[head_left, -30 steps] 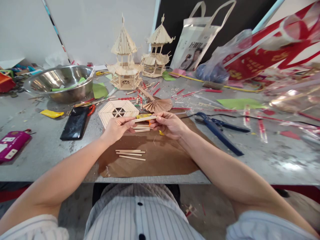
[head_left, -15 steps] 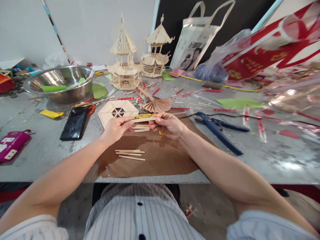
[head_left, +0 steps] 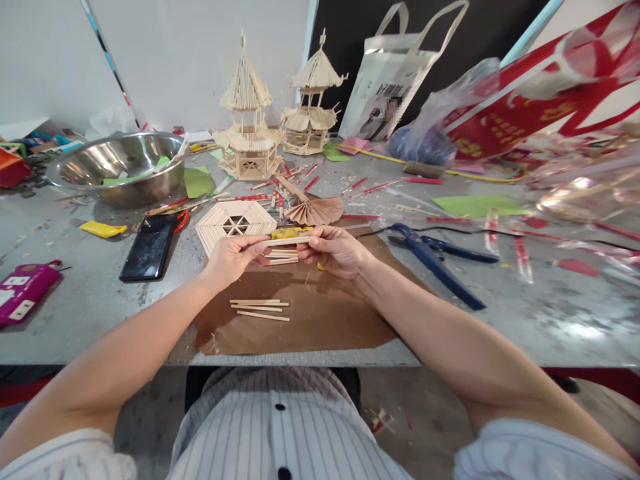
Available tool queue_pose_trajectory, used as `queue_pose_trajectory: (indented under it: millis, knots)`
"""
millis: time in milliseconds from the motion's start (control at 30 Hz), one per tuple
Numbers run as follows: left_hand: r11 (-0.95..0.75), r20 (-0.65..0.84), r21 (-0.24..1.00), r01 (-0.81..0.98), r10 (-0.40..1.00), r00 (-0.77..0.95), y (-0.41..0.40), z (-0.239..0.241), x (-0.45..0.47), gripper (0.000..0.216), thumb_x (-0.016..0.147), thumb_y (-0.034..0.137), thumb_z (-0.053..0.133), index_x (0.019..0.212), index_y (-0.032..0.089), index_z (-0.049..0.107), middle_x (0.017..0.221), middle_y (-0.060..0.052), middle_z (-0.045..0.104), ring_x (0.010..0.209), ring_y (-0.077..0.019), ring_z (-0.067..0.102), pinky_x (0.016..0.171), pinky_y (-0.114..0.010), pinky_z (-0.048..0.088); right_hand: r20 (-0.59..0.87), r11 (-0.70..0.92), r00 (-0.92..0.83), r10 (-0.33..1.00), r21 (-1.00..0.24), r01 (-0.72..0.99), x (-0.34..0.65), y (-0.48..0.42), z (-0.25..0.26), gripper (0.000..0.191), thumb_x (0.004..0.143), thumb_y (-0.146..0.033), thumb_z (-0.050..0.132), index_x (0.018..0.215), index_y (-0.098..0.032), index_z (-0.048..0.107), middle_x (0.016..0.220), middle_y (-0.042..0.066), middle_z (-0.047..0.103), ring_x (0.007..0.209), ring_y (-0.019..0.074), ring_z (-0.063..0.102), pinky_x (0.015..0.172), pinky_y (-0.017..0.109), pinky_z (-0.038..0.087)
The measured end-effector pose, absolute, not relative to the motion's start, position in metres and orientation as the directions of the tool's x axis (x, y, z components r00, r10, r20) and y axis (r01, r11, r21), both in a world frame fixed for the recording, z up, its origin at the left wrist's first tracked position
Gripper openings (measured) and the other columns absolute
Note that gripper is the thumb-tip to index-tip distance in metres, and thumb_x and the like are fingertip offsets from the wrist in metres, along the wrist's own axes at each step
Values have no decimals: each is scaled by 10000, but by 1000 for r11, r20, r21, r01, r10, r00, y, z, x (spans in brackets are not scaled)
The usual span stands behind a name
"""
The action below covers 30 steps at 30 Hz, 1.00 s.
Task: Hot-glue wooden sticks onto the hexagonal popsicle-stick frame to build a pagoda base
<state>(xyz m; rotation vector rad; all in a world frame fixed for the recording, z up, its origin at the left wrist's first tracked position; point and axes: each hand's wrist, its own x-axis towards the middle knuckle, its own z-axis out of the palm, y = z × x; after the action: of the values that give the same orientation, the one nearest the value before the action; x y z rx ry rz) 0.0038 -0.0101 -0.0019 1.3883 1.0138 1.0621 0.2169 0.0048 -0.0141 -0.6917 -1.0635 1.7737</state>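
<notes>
Between my two hands, above the brown sheet (head_left: 320, 313), I hold pale wooden sticks (head_left: 287, 241) level; how many are in my fingers I cannot tell. My left hand (head_left: 236, 257) pinches the left end, and my right hand (head_left: 336, 250) pinches the right end. Just beyond lies something yellow (head_left: 284, 233), partly hidden by the fingers. More short sticks (head_left: 283, 261) show below the held ones. Nearer to me, three loose sticks (head_left: 260, 309) lie on the sheet. A flat hexagonal stick panel (head_left: 213, 223) rests behind my left hand.
Two stick pagodas (head_left: 250, 143) stand at the back. A steel bowl (head_left: 170, 177), a phone (head_left: 149, 247) and a yellow cutter (head_left: 103, 229) are on the left. Blue-handled cutters (head_left: 435, 263) lie on the right, near a black cord (head_left: 470, 230). Paper scraps and red sticks litter the grey table (head_left: 530, 327).
Hardly anything differs. Both hands keep the same pinch on the sticks, and the view has shifted very slightly.
</notes>
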Motion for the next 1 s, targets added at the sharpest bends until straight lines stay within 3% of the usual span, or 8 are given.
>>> queue_pose_trajectory:
  millis: [633, 833, 933, 1000]
  knots:
    - [-104, 97, 994, 14, 963, 251, -3, -3, -1, 369, 648, 385, 693, 906, 124, 655, 700, -31, 666, 585, -132, 642, 595, -255, 538, -27, -197, -398, 917, -898, -393, 213, 5, -16, 260, 479, -258, 817, 645, -160, 643, 650, 20, 697, 560, 136, 661, 481, 193, 531]
    - [-110, 58, 985, 133, 935, 349, 5, 9, -12, 311, 666, 351, 676, 852, 105, 637, 613, -11, 621, 480, -103, 586, 521, -239, 501, -99, -182, -455, 885, -973, -142, 212, 2, -12, 366, 574, -446, 737, 790, -156, 680, 691, 51, 685, 620, 154, 651, 539, 243, 511]
    - [-233, 93, 919, 317, 912, 400, 4, 11, -15, 268, 729, 336, 609, 875, 113, 643, 609, -4, 617, 465, -85, 562, 488, -203, 456, 21, 67, -390, 920, -992, 107, 210, 0, -12, 329, 642, -458, 674, 779, -159, 688, 648, 31, 647, 560, 119, 576, 511, 233, 443]
    - [-348, 142, 829, 439, 889, 436, 2, 11, -15, 255, 771, 327, 555, 889, 123, 650, 583, 6, 608, 457, -76, 541, 488, -190, 431, 134, 269, -385, 913, -908, 321, 206, -3, -11, 268, 668, -407, 658, 782, -167, 695, 622, 10, 618, 531, 95, 508, 501, 222, 380]
